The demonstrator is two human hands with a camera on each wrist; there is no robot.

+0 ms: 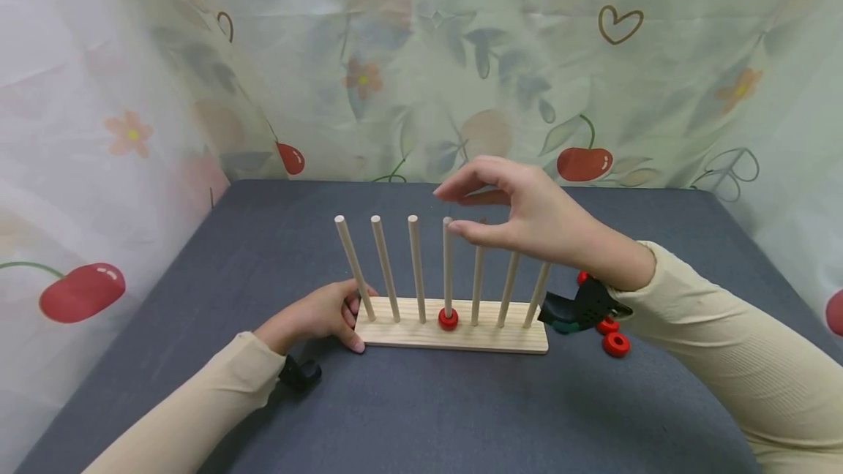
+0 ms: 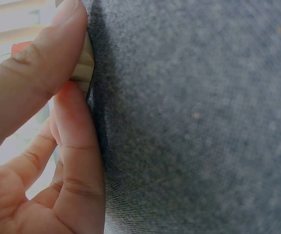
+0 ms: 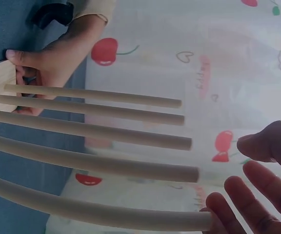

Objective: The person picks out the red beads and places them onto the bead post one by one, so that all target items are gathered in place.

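A pale wooden peg board (image 1: 454, 339) lies on the dark table, with several upright rods rising from it. Round the foot of the middle rod (image 1: 448, 269) sits a red ring (image 1: 448, 320), down at the base. My left hand (image 1: 327, 313) grips the board's left end, thumb along the front corner and fingers behind. In the left wrist view the thumb and fingers close on the wood's edge (image 2: 83, 70). Raised over the rods, my right hand (image 1: 520, 203) holds nothing, its thumb and fingers spread apart. The thumb tip overlaps the top of the middle rod in the head view.
Several loose red rings (image 1: 616, 344) lie on the table (image 1: 421, 415) right of the board, partly behind the right wrist's black camera mount (image 1: 582, 307). Another black mount (image 1: 300, 374) is under the left wrist. A patterned curtain (image 1: 421, 93) hangs behind the table and at both sides.
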